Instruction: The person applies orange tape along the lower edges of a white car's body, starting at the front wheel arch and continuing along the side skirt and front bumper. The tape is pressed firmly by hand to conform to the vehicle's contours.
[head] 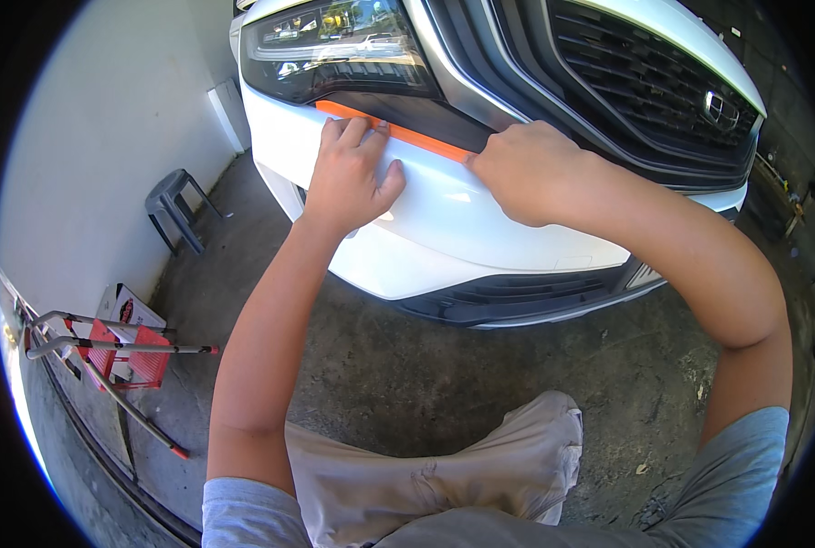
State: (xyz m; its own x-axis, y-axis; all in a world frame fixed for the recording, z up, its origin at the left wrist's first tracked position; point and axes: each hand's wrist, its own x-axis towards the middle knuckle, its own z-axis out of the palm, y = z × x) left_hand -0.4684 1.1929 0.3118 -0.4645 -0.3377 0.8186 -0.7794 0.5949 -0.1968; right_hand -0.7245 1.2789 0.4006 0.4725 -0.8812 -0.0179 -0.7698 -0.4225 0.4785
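Observation:
An orange strip (426, 141), possibly tape, runs along the upper edge of the white car bumper (441, 222), below the headlight (342, 55) and beside a dark trim panel (421, 118). My left hand (354, 168) rests on the bumper with its fingertips on the strip and its thumb held apart. At the strip's lower right end, my right hand (534, 175) is curled, with a fingertip against the orange end. Its palm side is hidden, so anything else inside it cannot be seen.
The car's dark grille (647, 75) spreads to the upper right. By the white wall (99, 137) stands a grey plastic stool (174, 198). A red-stepped folding ladder (150, 353) and a printed box (137, 312) are on the concrete floor (407, 377) at left.

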